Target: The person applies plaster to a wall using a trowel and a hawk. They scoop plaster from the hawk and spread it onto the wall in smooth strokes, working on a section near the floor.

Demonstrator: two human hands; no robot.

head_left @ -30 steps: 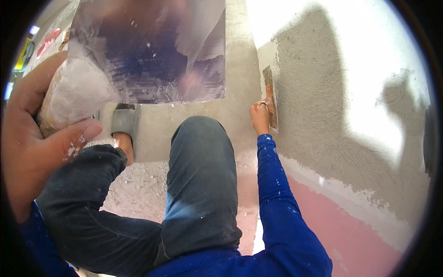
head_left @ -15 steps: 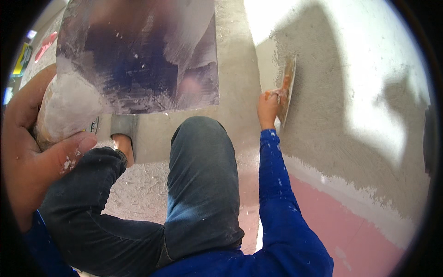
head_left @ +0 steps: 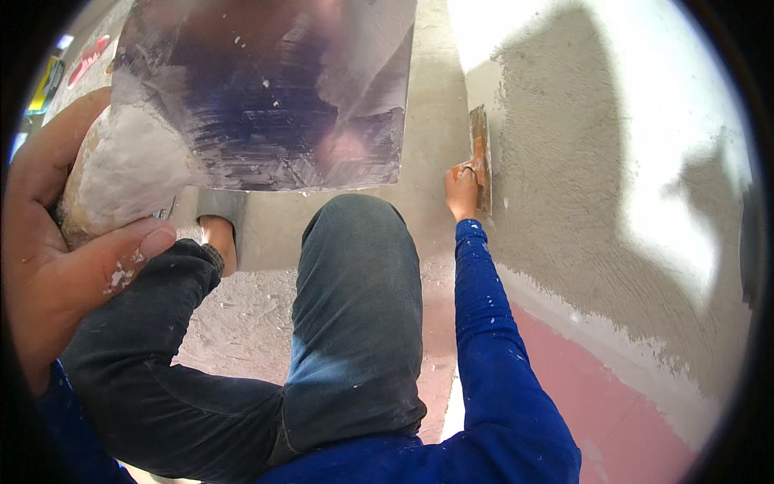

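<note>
My left hand (head_left: 56, 258) grips the plaster-caked handle of a square metal plaster board (head_left: 266, 89), held close to the camera with grey smears on its shiny face. My right hand (head_left: 461, 189), at the end of a blue sleeve, is shut on a trowel (head_left: 480, 157) with an orange handle. The trowel blade lies flat against the left edge of the grey plaster patch (head_left: 580, 185) on the wall. My bent knees in dark jeans (head_left: 355, 306) fill the lower middle.
The wall on the right has a white upper area (head_left: 669, 97) and a pink lower band (head_left: 613, 403) below the grey plaster. A grey sandal on my foot (head_left: 218, 214) rests on the plaster-spattered floor (head_left: 234, 323).
The trowel and my right hand slid up the wall edge, then came back down a little. The metal board shifted slightly in my left hand.
</note>
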